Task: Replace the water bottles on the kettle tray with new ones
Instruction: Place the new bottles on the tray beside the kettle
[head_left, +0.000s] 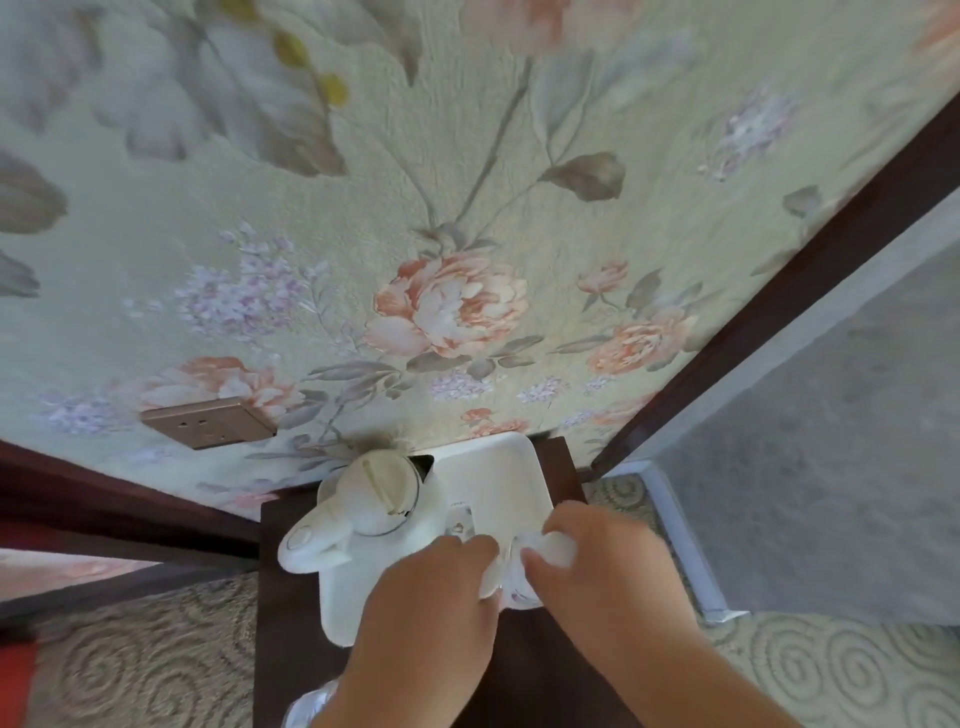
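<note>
1. Kettle (363, 506): white, lidded, stood on the left part of the kettle tray (498, 467), handle toward the viewer. Not for moving.
2. Kettle tray: white plastic, on a dark wooden stand (291, 623) against flowered wallpaper. Its far right compartment lay bare.
3. Spare bottle (311, 709): clear, only partly in view at the bottom edge on the stand's near left; whether old or new could not be told.
4. Left hand (431, 597): fingers curled and closed on a clear water bottle (506, 569) at the tray's near right edge, touching it from the left.
5. Water bottle: blurred, largely hidden between the hands; cap and fill level unreadable. Judged thin-walled and yielding, smooth and a little slippery, moderately heavy if full. Best taken round the body with a full wrap, or at the stiffer neck, without squeezing.
6. Right hand (602, 561): closed on what appeared to be a second clear bottle (561, 548), just beside the first.
</note>
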